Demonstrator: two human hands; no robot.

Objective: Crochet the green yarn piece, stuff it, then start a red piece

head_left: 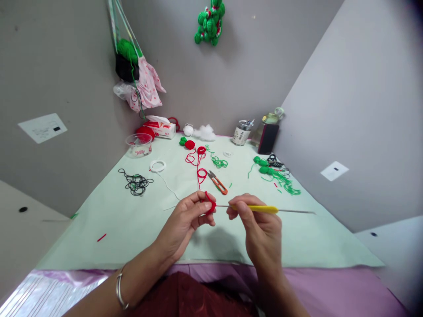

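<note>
Between the thumb and fingers of my left hand [190, 215] is a small red crochet piece [210, 207], partly covered by the fingertips. My right hand [261, 229] grips a crochet hook [264, 209] by its yellow handle. The hook's thin metal shaft points left and its tip meets the red piece. From the handle's other end a second metal shaft sticks out to the right. Red yarn [198, 165] lies on the table beyond my left hand, running towards it. Orange-handled thread snips [218, 182] rest just past the hands.
On the left are tangled black yarn [135, 182], a white yarn ring [157, 166] and a clear plastic tub [139, 145]. At the back stand a tissue box [161, 128] and a pen holder [242, 133]. Right of centre lie green yarn pieces [280, 176], near a propped phone [268, 138].
</note>
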